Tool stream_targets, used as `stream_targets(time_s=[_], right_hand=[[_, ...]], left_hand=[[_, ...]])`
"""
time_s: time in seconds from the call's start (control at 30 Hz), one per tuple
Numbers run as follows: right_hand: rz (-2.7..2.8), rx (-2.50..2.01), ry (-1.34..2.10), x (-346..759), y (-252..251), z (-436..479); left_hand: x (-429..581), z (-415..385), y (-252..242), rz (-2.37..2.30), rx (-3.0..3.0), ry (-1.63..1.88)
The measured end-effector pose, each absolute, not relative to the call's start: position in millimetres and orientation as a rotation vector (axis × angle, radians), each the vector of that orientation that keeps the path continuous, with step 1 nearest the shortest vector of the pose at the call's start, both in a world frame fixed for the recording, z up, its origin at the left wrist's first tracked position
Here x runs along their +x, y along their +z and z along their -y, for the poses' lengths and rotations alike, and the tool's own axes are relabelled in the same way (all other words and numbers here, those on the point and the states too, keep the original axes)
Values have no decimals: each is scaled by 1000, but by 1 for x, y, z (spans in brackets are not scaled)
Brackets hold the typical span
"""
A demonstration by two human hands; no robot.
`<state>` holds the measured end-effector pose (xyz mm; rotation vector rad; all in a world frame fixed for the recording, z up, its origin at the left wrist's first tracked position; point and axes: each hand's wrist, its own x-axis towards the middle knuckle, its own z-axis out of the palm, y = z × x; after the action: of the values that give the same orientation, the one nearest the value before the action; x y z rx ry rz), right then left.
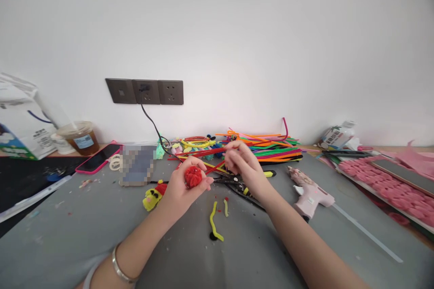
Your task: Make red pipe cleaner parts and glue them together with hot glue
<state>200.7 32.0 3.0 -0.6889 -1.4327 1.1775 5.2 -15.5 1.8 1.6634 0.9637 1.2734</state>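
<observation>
one red ball (194, 176) sits clasped in the left hand (181, 185), near the right hand (244, 165), whose grip's unclear.

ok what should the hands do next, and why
Perhaps wind the red stem around the red fuzzy ball: the left hand holds the ball with its front exposed, while the stem reaches from beside it toward the right hand, which seems to pinch it.
</observation>
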Motion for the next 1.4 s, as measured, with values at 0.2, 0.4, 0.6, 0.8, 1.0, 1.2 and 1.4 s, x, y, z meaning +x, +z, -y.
stream_targets(time_s=[0.2, 0.4, 0.6, 0.8, 1.0, 1.2, 1.4], right_hand=[[2157, -843, 2182, 215, 12, -18], [2012, -720, 2614, 205, 8, -10], [1896, -899, 1947, 202, 4, -19], [1638, -800, 1704, 191, 2, -20], [1188, -761, 1461, 192, 2, -27], [1112, -729, 1484, 193, 3, -29], [1387, -738, 1316, 194, 5, -24]], left_hand=[[1, 9, 2, -1007, 1501, 1551], [0, 5, 1, -1022, 1490, 1517], [-1, 6, 1, -986, 1464, 1509], [3, 11, 5, -673, 1412, 1227], [8, 17, 10, -749, 1234, 831], [11, 15, 14, -806, 1151, 884], [13, 11, 10, -936, 1246, 995]])
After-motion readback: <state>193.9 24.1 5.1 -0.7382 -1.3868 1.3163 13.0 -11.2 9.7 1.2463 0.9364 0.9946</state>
